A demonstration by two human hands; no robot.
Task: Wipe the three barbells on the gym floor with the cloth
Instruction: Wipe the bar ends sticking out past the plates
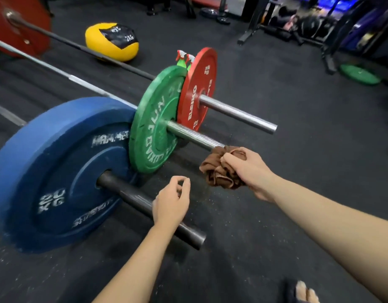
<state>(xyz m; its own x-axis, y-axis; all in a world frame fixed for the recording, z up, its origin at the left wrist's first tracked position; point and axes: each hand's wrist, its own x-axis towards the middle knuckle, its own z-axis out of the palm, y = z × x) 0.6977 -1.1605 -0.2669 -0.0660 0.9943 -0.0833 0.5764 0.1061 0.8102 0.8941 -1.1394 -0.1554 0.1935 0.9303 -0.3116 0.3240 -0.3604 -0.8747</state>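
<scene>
1. Our right hand [252, 171] has its fingers [231, 159] gripping the crumpled brown cloth [217, 174], bunched left of them against the end of the green-plated barbell's silver sleeve [195, 136].
2. Our left hand [171, 203] hovers above the near black barbell sleeve [125, 190], fingers loosely curled, empty.

The right hand [250, 171] grips a brown cloth [219, 173] bunched against the tip of the green plate's [156, 123] steel sleeve [193, 136]. The left hand [171, 202] (fingers loosely curled, holding nothing) hovers over the blue plate's [53, 171] black sleeve [127, 193]. A red plate [199, 88] stands behind.
</scene>
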